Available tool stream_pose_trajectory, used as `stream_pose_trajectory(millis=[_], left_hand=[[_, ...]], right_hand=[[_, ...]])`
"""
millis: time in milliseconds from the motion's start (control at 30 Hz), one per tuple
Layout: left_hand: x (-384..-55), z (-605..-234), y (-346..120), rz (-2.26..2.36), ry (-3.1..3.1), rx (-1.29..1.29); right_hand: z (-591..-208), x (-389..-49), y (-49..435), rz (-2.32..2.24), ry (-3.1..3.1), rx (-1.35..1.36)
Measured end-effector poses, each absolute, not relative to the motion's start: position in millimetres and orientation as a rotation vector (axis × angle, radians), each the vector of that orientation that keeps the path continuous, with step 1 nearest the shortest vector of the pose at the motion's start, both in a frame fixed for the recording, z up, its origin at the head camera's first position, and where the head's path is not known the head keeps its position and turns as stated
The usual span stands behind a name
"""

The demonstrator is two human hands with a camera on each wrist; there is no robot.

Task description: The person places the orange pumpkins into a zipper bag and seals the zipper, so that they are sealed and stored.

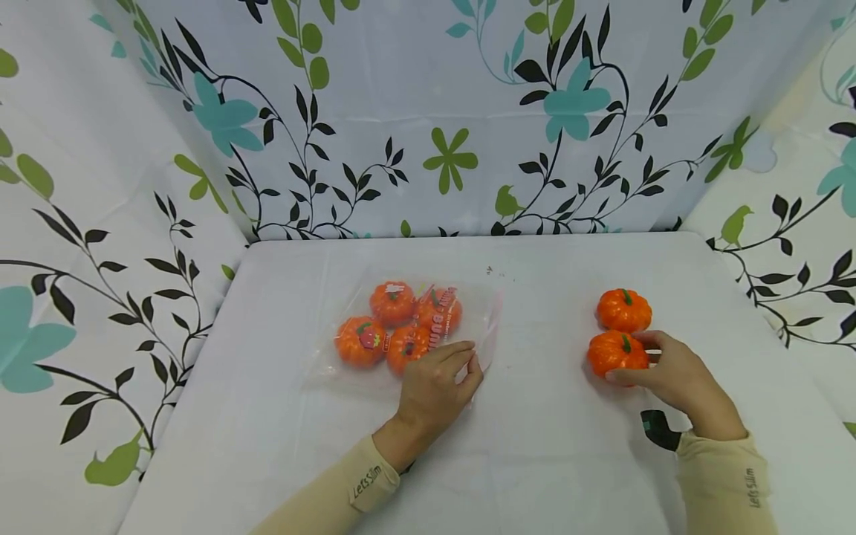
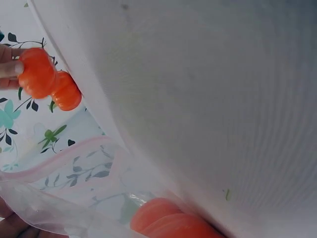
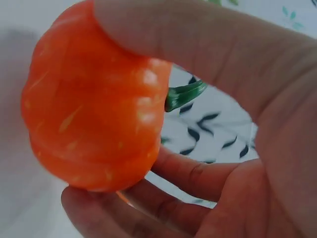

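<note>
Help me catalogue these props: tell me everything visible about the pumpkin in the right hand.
The held pumpkin is orange, squat and ribbed, with glossy, plastic-looking skin, pale flecks and a curved green stem on top. The right hand grips it between thumb and fingers. It appears slightly raised above the white table, just in front of another pumpkin; contact between them is unclear.

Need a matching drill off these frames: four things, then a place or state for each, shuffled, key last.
Things
1. Clear plastic bag with pink edge
2. Left hand
3. Right hand
4. Farther loose ribbed orange pumpkin with green stem

Places and states
A. Grips the nearer loose orange pumpkin
B. Ungripped, just beyond the gripped one
C. On the white table, four orange pumpkins inside
D. Holds the bag near its opening

Pairs: 1-C, 2-D, 3-A, 4-B
</note>
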State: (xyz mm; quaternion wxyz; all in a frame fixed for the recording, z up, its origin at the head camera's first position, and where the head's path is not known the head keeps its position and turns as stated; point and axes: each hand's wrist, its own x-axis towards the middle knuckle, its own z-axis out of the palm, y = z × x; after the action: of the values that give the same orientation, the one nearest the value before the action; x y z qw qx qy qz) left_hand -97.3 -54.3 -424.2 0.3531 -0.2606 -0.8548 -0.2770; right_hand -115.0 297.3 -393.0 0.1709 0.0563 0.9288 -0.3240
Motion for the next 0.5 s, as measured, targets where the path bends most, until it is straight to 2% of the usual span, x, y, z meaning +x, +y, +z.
stream_pose_trajectory(millis=[200, 500], left_hand=[[-97, -425, -55, -0.717, -2.186, -0.684], [-97, -423, -56, -0.711, -2.189, -0.703]], right_hand=[[-389, -124, 249, -1.118, 2.647, -0.113], [-404, -146, 181, -1.242, 2.487, -0.296]])
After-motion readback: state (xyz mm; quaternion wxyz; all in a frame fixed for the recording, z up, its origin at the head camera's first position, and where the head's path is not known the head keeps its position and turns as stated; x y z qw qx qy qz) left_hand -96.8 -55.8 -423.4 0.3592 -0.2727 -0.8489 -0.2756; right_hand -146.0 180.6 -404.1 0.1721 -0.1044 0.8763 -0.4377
